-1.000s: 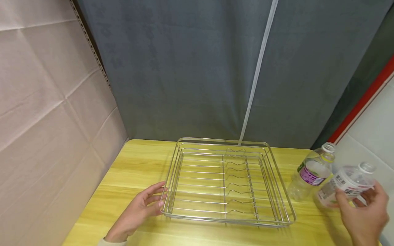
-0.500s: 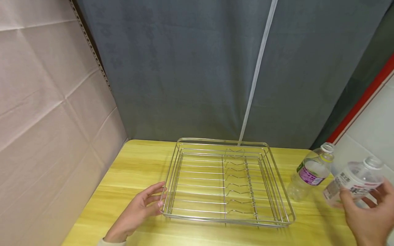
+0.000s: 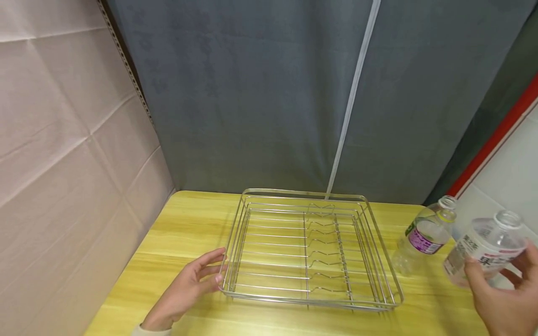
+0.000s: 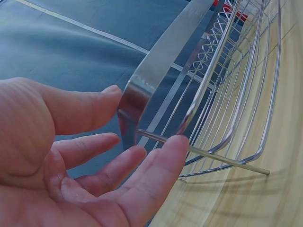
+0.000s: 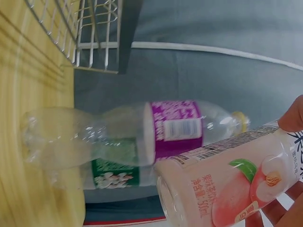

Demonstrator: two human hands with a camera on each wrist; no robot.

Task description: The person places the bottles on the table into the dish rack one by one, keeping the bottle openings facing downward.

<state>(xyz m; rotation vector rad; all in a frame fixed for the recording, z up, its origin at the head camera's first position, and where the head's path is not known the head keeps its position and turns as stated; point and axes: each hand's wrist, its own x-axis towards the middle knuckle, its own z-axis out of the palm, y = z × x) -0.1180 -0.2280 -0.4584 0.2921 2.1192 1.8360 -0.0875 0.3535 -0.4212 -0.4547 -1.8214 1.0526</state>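
A wire dish rack (image 3: 307, 254) of shiny metal stands on the table. My left hand (image 3: 191, 282) is at its front left corner. In the left wrist view the thumb (image 4: 90, 106) lies beside the rack's flat rim band (image 4: 156, 56), and the other fingers, loosely spread, reach the corner wires. My right hand (image 3: 506, 294) grips a clear plastic bottle (image 3: 483, 249) with a pale peach label. That bottle has no cap and hangs tilted, its base off the table in the right wrist view. Its far side is hidden.
A clear bottle with a purple label (image 5: 177, 130) stands between rack and right hand. Behind it another bottle with a green label (image 5: 113, 168) partly shows. A yellow wood-grain table (image 3: 168, 233) bears everything. A grey curtain (image 3: 252, 102) hangs behind; a pale cloth (image 3: 63, 163) borders the left.
My right hand has moved a little to the right with the peach-label bottle, away from the purple-label bottle. The left hand and the dish rack stay where they were.
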